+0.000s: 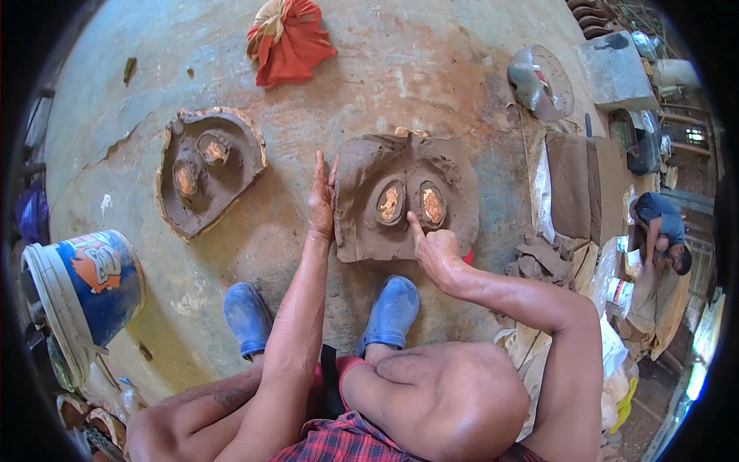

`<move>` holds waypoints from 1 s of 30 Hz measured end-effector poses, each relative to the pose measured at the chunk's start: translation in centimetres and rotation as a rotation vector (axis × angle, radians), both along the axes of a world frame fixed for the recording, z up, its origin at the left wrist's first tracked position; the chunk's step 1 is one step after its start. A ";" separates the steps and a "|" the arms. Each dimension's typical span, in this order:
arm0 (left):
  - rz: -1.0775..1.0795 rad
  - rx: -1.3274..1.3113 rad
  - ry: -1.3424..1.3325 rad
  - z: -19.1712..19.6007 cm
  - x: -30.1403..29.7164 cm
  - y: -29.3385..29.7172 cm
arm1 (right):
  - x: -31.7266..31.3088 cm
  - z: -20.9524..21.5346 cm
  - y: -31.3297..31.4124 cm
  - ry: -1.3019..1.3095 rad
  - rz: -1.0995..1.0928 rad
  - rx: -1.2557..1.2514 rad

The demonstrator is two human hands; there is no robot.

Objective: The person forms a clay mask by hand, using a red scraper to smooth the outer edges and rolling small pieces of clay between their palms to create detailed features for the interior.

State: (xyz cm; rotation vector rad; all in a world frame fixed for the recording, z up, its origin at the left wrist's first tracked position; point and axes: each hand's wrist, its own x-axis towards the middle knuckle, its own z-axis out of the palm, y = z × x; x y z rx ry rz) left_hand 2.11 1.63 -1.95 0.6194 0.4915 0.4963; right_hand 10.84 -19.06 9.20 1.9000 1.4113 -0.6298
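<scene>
A dark brown slab of wet clay (362, 239) lies over a mould on the floor before me, with two raised oval rims around orange-tan patches. My left hand (322, 196) is held flat along the slab's left edge, its fingers stretched out and nothing in it. Over the slab's lower middle, my right hand (437, 250) points its index finger, the tip at the clay between the two ovals. The other fingers of that hand are curled, with no tool visible. Farther left rests a second clay-lined mould (212, 204) with two similar ovals and a pale rim.
A red cloth bundle (296, 46) lies at the far side. To the left stands a blue and white bucket (96, 281). On the right are a clay block (570, 185), loose clay scraps (543, 260) and a clear bowl (539, 81). Another person (662, 223) sits farther right.
</scene>
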 end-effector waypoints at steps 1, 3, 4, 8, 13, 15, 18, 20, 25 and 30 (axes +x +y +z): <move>-0.016 0.006 -0.010 0.3 0.1 -0.2 | -0.1 0.5 -0.4 -0.019 -0.007 0.016; -0.004 0.019 0.063 0.9 0.4 -0.8 | 0.5 1.2 -1.1 -0.050 -0.034 0.032; -0.017 0.029 0.052 1.0 0.5 -0.2 | 1.3 1.5 -0.8 0.017 -0.004 0.142; -0.018 -0.050 0.012 -0.8 -0.2 0.8 | 5.5 3.2 -2.4 0.139 -0.273 0.889; 0.030 0.076 0.078 -1.3 -0.1 0.5 | 3.3 2.7 -2.4 -0.177 -0.800 0.963; 0.018 0.066 0.074 -0.9 0.5 -0.4 | 2.1 1.4 -2.0 -0.267 -0.907 0.891; 0.025 0.063 0.059 -1.2 0.4 0.6 | 0.4 1.1 0.1 -0.350 -0.924 0.795; 0.031 0.038 0.044 -1.4 0.2 0.7 | 0.4 0.1 -0.4 -0.380 -0.910 0.797; 0.014 -0.069 0.035 0.1 0.4 -0.2 | 0.5 -0.7 -2.6 -0.404 -0.843 0.807; 0.037 -0.024 0.047 1.5 1.2 0.2 | 0.6 0.7 -2.2 -0.378 -0.849 0.763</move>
